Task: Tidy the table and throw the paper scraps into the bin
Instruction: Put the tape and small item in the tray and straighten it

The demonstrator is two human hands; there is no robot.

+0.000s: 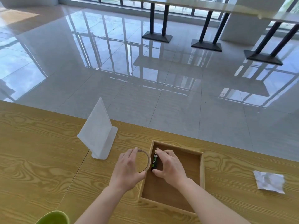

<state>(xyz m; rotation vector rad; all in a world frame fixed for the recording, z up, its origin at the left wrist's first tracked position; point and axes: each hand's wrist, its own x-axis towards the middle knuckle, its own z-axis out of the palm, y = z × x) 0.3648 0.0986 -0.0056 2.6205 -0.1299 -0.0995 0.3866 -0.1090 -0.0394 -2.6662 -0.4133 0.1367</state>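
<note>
A crumpled white paper scrap (269,181) lies flat on the wooden table (40,151) at the right edge of the frame, well apart from the tray (202,172). The shallow square wooden tray sits lower centre, its brown floor mostly bare. A black and green battery (154,162) lies inside along its left wall. A thin tape ring (146,156) stands tilted just outside that wall, touching it.

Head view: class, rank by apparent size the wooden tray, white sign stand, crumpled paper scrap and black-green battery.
Square wooden tray
White plastic sign stand
Crumpled white paper scrap
Black-green battery, partly hidden by fingers
</note>
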